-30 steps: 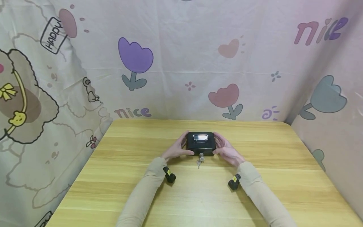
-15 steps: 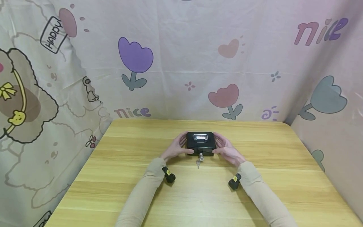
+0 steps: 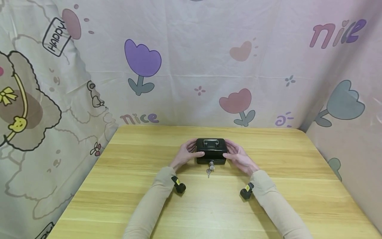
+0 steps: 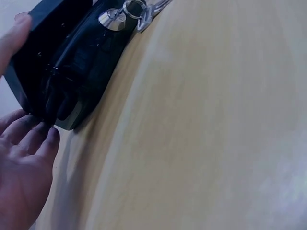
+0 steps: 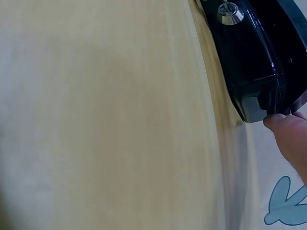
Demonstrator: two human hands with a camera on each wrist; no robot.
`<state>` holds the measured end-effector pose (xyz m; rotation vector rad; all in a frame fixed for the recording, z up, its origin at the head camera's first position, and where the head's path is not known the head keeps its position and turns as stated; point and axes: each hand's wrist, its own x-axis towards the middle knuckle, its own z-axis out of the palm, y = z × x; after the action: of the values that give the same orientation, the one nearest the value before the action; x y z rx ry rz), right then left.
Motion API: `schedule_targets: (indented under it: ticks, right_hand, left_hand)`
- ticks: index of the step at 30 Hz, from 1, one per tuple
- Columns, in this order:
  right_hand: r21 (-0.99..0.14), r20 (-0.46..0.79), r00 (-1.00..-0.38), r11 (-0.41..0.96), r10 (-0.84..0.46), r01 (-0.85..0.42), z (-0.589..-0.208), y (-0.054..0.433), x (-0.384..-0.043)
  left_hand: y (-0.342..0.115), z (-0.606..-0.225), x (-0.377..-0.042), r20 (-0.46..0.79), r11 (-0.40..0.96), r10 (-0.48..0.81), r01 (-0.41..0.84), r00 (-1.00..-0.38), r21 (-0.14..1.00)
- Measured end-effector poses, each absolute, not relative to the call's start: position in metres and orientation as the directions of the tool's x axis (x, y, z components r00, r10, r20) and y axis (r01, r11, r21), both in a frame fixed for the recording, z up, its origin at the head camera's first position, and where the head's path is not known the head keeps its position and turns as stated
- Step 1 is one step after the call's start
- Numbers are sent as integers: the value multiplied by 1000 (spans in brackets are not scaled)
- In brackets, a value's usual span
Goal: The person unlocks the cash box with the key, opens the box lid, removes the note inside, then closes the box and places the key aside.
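Observation:
A small black cash box (image 3: 211,160) stands on the wooden table, its lid (image 3: 211,152) raised a little at the front. On the lid is a silver carry handle (image 3: 211,142). A key sits in the round front lock (image 4: 113,19), and from it hangs a ring with another key (image 3: 208,172). My left hand (image 3: 185,155) holds the lid's left side, thumb at the front edge and fingers along the side. Mirroring it on the right, my right hand (image 3: 240,158) has its thumb at the lid's front edge. The box's inside is hidden.
The light wooden table (image 3: 209,209) reaches back to a printed cloth (image 3: 191,99) hung behind it. More cloth (image 3: 44,159) hangs along the left and right sides. A small black camera (image 3: 179,186) is strapped at each wrist.
The lid's front edge has come up, tilting the handle back. Both thumbs have risen with it, while the box's base and the keys have stayed in place.

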<state>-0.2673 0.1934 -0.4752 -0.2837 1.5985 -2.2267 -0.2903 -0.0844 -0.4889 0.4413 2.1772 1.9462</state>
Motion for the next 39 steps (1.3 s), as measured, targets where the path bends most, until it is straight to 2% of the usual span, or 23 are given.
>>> schedule_targets:
  ticks: [9, 16, 24, 30, 39]
  right_hand:
    - [-932, -90, -936, -303, -342, 200, -472, 189, -268]
    - [-933, -153, -962, -289, -228, 217, -470, 183, -271]
    - [-945, -173, -984, -277, -35, 176, -466, 168, -276]
    - [-954, -166, -981, -269, 103, 134, -464, 158, -280]
    - [-954, -144, -989, -272, 46, 126, -467, 161, -281]
  left_hand:
    - [-78, -490, -292, 77, 76, 220, 96, -972, 993]
    - [-73, -490, -294, 160, 177, 92, 174, -983, 969]
    - [-68, -486, -292, 148, 223, 7, 146, -989, 964]
    - [-67, -487, -290, 129, 219, 13, 129, -992, 967]
    - [-64, -487, -291, 151, 316, 113, 180, -982, 932]
